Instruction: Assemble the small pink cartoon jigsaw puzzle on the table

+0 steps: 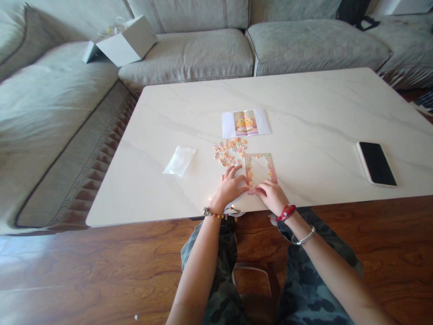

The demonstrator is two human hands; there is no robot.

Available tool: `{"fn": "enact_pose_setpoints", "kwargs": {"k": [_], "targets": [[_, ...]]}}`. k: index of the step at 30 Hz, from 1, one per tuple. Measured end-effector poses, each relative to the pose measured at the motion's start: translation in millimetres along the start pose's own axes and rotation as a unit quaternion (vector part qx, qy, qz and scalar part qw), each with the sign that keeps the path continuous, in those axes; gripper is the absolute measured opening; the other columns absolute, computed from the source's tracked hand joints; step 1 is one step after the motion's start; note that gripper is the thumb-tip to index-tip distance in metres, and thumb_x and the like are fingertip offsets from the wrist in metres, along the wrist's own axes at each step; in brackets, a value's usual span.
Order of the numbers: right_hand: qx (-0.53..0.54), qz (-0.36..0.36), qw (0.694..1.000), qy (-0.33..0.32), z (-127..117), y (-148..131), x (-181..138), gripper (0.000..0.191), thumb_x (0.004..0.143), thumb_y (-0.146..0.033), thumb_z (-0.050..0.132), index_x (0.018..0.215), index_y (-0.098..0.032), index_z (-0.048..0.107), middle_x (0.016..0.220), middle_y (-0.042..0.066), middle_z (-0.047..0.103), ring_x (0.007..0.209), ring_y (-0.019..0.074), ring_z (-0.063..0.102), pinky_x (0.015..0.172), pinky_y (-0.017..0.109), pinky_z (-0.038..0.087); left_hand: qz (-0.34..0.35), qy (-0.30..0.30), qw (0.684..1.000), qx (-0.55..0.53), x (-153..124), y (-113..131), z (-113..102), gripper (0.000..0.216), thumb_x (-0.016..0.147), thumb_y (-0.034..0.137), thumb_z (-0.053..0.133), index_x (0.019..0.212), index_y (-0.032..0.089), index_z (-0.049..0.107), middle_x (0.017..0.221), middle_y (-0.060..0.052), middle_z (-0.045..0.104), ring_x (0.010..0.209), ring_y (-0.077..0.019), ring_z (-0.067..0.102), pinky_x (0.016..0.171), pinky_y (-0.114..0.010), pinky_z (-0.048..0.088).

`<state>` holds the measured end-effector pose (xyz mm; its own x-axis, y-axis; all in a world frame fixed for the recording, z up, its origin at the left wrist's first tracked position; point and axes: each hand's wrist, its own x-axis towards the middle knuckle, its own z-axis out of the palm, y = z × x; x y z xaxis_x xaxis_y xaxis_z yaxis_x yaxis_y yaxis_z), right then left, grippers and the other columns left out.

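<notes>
A small jigsaw frame (260, 170), with only its pink and orange border filled in, lies near the front edge of the white marble table (304, 104). My left hand (231, 186) rests on the table at the frame's lower left corner, fingers spread and pressing down beside it. My right hand (271, 194) is curled at the frame's bottom edge, fingertips pinched on the border; what they hold is too small to make out. A pile of loose puzzle pieces (229, 151) lies just beyond my left hand. A printed reference picture (246, 122) lies farther back.
An empty clear plastic bag (180, 160) lies left of the pieces. A black phone (376, 163) rests at the table's right front. A grey sofa (203, 54) wraps round the back and left, with an open white box (126, 40) on it. Wooden floor lies below.
</notes>
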<state>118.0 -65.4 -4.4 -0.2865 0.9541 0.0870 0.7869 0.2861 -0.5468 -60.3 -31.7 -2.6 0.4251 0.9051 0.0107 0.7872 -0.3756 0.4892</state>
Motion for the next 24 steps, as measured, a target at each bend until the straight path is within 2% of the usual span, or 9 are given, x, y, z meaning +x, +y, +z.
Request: {"fn": "enact_pose_setpoints", "kwargs": {"k": [4, 10, 17, 24], "targets": [[-0.012, -0.030, 0.999, -0.022, -4.4, 4.0, -5.4, 0.011, 0.079, -0.018, 0.053, 0.081, -0.020, 0.063, 0.082, 0.004, 0.060, 0.076, 0.0138, 0.056, 0.071, 0.024, 0.043, 0.008, 0.002, 1.000, 0.005, -1.1, -0.7, 0.8, 0.025, 0.073, 0.040, 0.058, 0.095, 0.028, 0.060, 0.133, -0.005, 0.033, 0.125, -0.0291, 0.021, 0.092, -0.050, 0.033], [-0.016, -0.045, 0.999, -0.018, -2.2, 5.2, -7.0, 0.014, 0.081, -0.017, 0.050, 0.079, -0.020, 0.064, 0.083, 0.004, 0.061, 0.077, 0.0136, 0.056, 0.073, 0.024, 0.043, 0.027, 0.000, 1.000, 0.003, -4.1, 1.2, 2.1, 0.036, 0.071, 0.049, 0.057, 0.101, 0.028, 0.056, 0.135, -0.007, 0.029, 0.126, -0.0293, 0.018, 0.095, -0.052, 0.030], [0.003, -0.041, 0.999, 0.013, -2.5, 6.5, -6.4, 0.012, 0.080, -0.019, 0.053, 0.079, -0.020, 0.064, 0.079, 0.004, 0.062, 0.073, 0.0140, 0.057, 0.072, 0.025, 0.044, 0.015, -0.004, 1.000, -0.003, -3.2, 4.2, 2.2, 0.037, 0.072, 0.050, 0.055, 0.100, 0.026, 0.054, 0.135, -0.008, 0.028, 0.126, -0.0299, 0.018, 0.095, -0.052, 0.030], [0.001, -0.093, 0.995, -0.022, -6.9, 10.5, -7.6, 0.021, 0.084, -0.020, 0.047, 0.084, -0.022, 0.067, 0.085, 0.004, 0.063, 0.077, 0.0125, 0.058, 0.075, 0.024, 0.045, -0.010, -0.005, 1.000, -0.013, -1.8, 3.6, 4.2, 0.041, 0.068, 0.051, 0.059, 0.100, 0.026, 0.054, 0.136, -0.008, 0.026, 0.127, -0.0300, 0.017, 0.095, -0.050, 0.030]]}}
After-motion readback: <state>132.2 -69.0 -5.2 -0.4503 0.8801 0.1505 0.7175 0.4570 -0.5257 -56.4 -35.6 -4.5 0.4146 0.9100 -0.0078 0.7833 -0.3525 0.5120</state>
